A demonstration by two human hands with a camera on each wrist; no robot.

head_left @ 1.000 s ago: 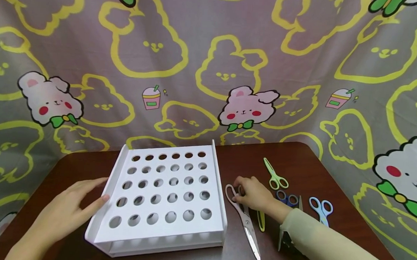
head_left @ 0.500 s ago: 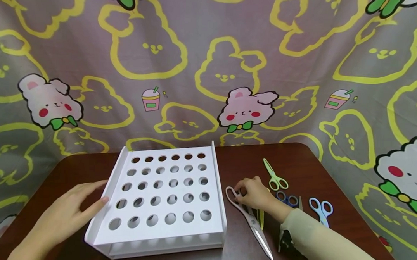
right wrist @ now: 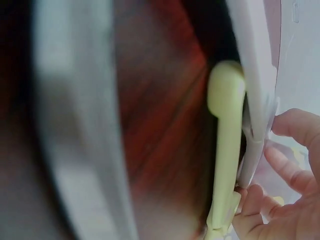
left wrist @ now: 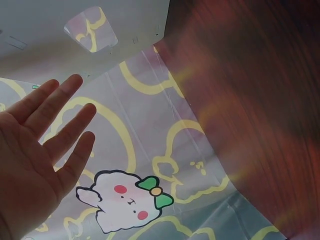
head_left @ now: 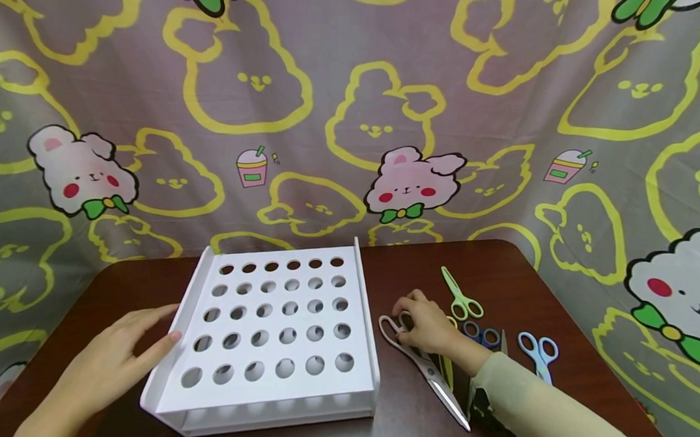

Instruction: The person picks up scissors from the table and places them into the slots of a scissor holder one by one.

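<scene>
A white rack (head_left: 329, 348) with rows of round holes stands at the centre-left of the head view. My left hand (head_left: 106, 351) is at its left side panel, thumb against the edge and fingers extended. To the right of the rack, my right hand (head_left: 430, 323) pinches the handle of large pale-handled scissors (head_left: 431, 373), whose bright blades slant toward the table's front right. Yellow scissors (head_left: 449, 373) lie partly covered beside those blades; the right wrist view shows their yellow handle (right wrist: 227, 150) close to my curled fingers (right wrist: 292, 172).
Light green scissors (head_left: 466, 308), dark blue scissors (head_left: 482, 335) and light blue scissors (head_left: 537, 354) lie on the brown table (head_left: 407, 263) at the right. Under the sleeve (head_left: 530, 396) a metal-bladed item is mostly hidden. A patterned curtain (head_left: 322, 54) surrounds the table.
The large scissors have turned in my right hand, their blade tip swinging to the right. My left hand and the rack have stayed in place.
</scene>
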